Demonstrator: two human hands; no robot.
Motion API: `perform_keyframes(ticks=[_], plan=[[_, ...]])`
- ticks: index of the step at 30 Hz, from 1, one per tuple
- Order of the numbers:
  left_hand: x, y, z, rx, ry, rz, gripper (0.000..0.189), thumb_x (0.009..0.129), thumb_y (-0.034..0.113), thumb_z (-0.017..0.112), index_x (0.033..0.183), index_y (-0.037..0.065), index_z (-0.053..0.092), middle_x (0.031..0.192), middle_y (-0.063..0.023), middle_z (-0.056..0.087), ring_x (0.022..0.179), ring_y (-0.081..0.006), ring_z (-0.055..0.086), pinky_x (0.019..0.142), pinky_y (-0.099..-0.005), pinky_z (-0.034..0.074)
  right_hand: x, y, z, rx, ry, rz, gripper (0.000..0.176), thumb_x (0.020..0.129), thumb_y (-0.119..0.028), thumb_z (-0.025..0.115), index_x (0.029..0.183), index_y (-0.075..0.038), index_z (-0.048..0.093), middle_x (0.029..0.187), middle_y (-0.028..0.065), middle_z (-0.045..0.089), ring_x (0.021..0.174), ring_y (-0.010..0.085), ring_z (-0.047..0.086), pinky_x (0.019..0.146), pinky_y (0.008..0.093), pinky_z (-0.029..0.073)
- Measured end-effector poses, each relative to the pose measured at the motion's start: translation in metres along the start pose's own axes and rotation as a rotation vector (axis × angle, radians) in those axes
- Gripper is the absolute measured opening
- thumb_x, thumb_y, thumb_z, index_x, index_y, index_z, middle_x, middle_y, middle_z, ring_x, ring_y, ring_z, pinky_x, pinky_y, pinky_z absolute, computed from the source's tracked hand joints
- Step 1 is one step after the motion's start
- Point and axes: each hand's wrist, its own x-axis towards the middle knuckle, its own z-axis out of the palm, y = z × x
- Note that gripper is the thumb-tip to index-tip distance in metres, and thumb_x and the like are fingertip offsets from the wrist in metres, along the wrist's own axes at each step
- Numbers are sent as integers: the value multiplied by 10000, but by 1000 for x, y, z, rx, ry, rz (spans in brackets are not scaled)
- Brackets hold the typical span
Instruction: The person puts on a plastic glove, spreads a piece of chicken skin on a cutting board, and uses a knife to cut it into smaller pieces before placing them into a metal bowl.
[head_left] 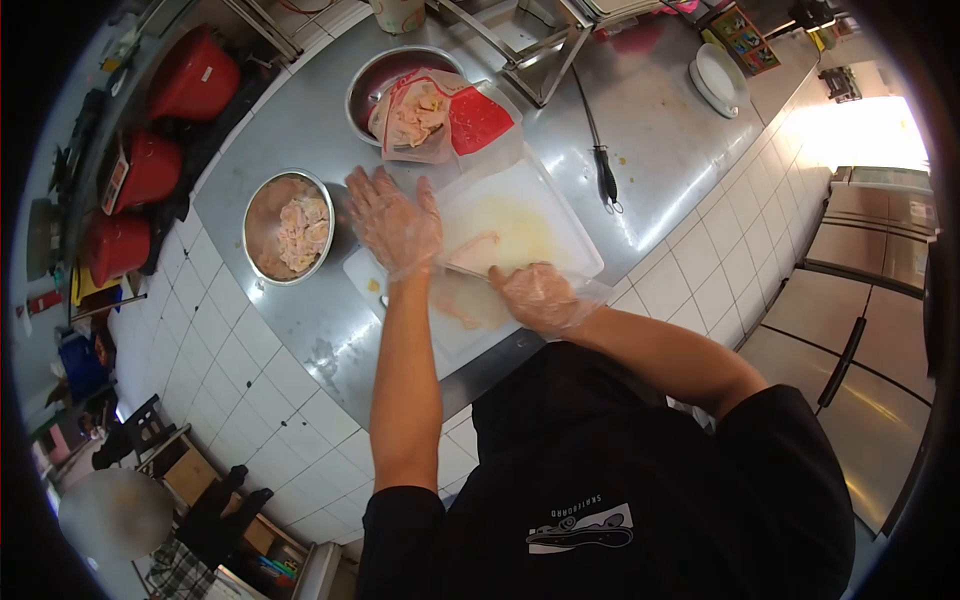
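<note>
My left hand (395, 222), in a clear plastic glove, is open with its fingers stretched out over the left edge of a white cutting board (565, 225). My right hand (540, 298), gloved too, is closed around the handle of a knife (468, 270), whose blade points left across the board. A pale strip of raw meat (472, 246) lies just beyond the blade, and another thin piece (458, 308) lies on the near side. Left of my left hand stands a metal bowl (250, 232) holding cut raw meat (303, 232).
Behind the board, a second metal bowl (352, 95) carries a red-and-clear plastic bag (482, 122) with raw meat. A black-handled tool (605, 178) and a white dish (718, 80) rest on the steel table (660, 150). Red bins (195, 75) stand left; a person (180, 565) is lower left.
</note>
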Motion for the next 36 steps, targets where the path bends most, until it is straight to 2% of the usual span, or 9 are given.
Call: perform_keyframes(ticks=[6,9,12,15,21,24,30,33,36], plan=[[-19,11,3,-22,31,13,700,1002,492,597,1435,-55,534,1577,-302,457,1531,-438,346,1259,-580,260,-22,17,-2,-7,24,-69,350,929,-159,604,1243,-7,581,782,170,729,730,353,742,653,480,567],[-9,5,2,4,11,7,697,1001,489,600,1440,-49,534,1590,-294,445,1535,-432,342,1262,-575,256,-11,11,-2,0,-62,-49,340,936,-151,594,1246,-15,570,812,185,734,776,368,745,683,478,568],[-2,4,4,14,41,34,691,1003,487,598,1438,-46,540,1604,-292,425,1537,-436,337,1263,-575,255,-5,7,-5,41,16,-66,349,940,-139,587,1267,-20,561,833,191,737,799,371,744,693,477,569],[-22,17,5,-61,16,1,680,1000,481,603,1429,-44,549,1610,-289,417,1537,-442,334,1263,-571,259,-21,15,-7,28,-122,25,366,944,-134,583,1297,-38,560,828,176,738,777,365,739,678,475,570],[2,4,-2,-32,-13,-6,689,998,459,605,1443,-61,520,1604,-301,416,1552,-439,313,1284,-568,222,-2,4,4,-11,-35,10,397,957,-129,557,1348,-61,555,818,148,742,769,341,743,687,472,578],[-9,7,-1,-71,2,-5,672,987,449,621,1424,-55,536,1595,-300,428,1545,-439,323,1280,-568,234,-10,-5,-11,-24,-71,65,396,961,-133,551,1344,-31,551,820,144,743,756,337,740,692,469,581],[-20,16,-2,-106,15,5,671,974,435,639,1425,-52,533,1594,-297,429,1543,-438,328,1277,-563,247,-21,12,-13,-27,-228,14,393,959,-145,564,1331,-16,556,825,137,738,745,329,739,681,461,570],[-5,6,-2,-67,8,8,677,974,424,641,1440,-50,516,1598,-294,424,1545,-434,326,1279,-563,243,-9,7,-1,-40,52,-96,374,960,-140,567,1314,-21,561,808,133,733,747,320,744,687,454,569],[-23,11,-9,-100,-6,-24,672,976,417,643,1436,-55,515,1593,-295,426,1545,-434,325,1278,-566,245,-18,9,-7,22,-105,-21,359,956,-140,574,1294,-20,563,817,137,735,756,329,744,700,452,572]])
